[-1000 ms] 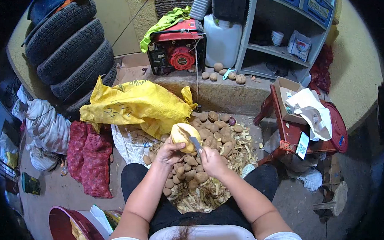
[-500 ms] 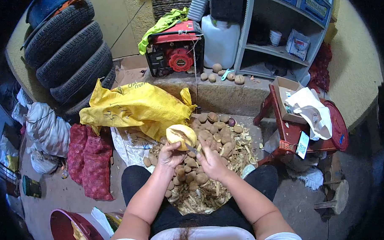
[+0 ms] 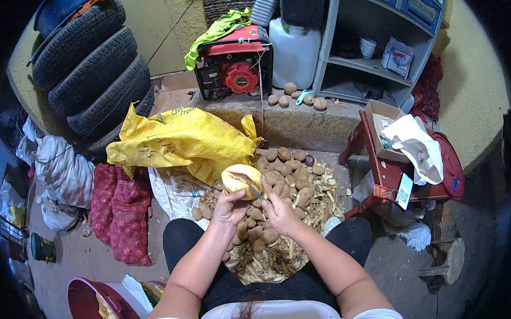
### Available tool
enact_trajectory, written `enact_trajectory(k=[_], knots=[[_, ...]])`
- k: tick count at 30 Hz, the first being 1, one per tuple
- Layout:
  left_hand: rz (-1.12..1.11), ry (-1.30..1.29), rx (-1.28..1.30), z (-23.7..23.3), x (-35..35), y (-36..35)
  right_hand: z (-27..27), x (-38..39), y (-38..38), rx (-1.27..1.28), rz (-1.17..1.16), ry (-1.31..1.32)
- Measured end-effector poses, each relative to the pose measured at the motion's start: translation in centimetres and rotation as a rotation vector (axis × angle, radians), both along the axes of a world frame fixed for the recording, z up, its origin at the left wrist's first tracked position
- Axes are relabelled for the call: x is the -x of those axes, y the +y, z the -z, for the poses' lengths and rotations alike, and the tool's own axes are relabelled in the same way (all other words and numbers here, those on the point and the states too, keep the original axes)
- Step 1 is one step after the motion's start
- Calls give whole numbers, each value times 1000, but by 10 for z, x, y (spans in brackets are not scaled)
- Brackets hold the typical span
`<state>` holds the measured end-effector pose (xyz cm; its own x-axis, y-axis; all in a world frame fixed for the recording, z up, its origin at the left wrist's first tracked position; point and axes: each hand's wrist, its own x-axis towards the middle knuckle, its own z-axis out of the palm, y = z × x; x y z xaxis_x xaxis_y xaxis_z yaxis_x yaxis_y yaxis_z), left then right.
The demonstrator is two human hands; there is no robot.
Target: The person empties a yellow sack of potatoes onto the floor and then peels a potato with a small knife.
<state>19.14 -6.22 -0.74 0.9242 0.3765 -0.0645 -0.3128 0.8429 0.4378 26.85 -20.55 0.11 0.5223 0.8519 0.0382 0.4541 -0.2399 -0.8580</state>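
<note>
A large, mostly peeled potato [image 3: 239, 178] with a brown groove across its pale flesh rests in my left hand [image 3: 230, 207], whose fingers wrap its lower left side. My right hand [image 3: 281, 211] is closed around the handle of a knife [image 3: 256, 192]. The blade touches the potato's right side, near the groove. Below and beyond both hands lies a heap of unpeeled potatoes [image 3: 275, 173]. Strips of potato peel [image 3: 267, 266] cover the floor between my knees.
A yellow sack [image 3: 181, 139] lies ahead, with red mesh sacks [image 3: 122, 215] to the left. Front left stands a maroon tub [image 3: 80, 300] holding peeled potatoes. A red stool [image 3: 388, 174] carries a box and phone at right. A generator [image 3: 235, 70] sits on the ledge.
The hands, potato and knife stay almost in place. The blade has shifted slightly against the potato's right side, and the whole view has moved a little.
</note>
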Motion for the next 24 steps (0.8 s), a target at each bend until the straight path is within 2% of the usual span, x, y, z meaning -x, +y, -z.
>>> enact_trajectory(k=[2,5,7,8,10,11,14,16,19,22,23,24], knots=[[0,2,-17,-5,1,-2,4,-1,1,-28,-1,-17],[1,16,-55,-1,1,-1,5,-3,3,-107,-17,107],[1,27,-74,2,0,-1,14,-5,6,-258,-2,-97],[-4,31,-99,2,0,0,4,-3,5,-258,-2,-98],[-8,36,-123,1,-1,-2,-24,4,3,315,35,13],[-29,54,-119,-1,-1,-4,-22,6,5,315,36,15],[-77,96,-127,-4,-2,-9,4,7,8,241,101,-113],[-106,121,-141,-5,-2,-9,37,-1,15,-110,115,-82],[-118,148,-145,0,-6,-6,15,3,12,20,119,-181],[-206,207,-216,6,-7,-5,14,10,16,112,171,-208],[-215,222,-210,5,-6,-5,18,10,17,112,170,-207],[-226,237,-205,5,-6,-4,26,10,18,-14,158,-74]])
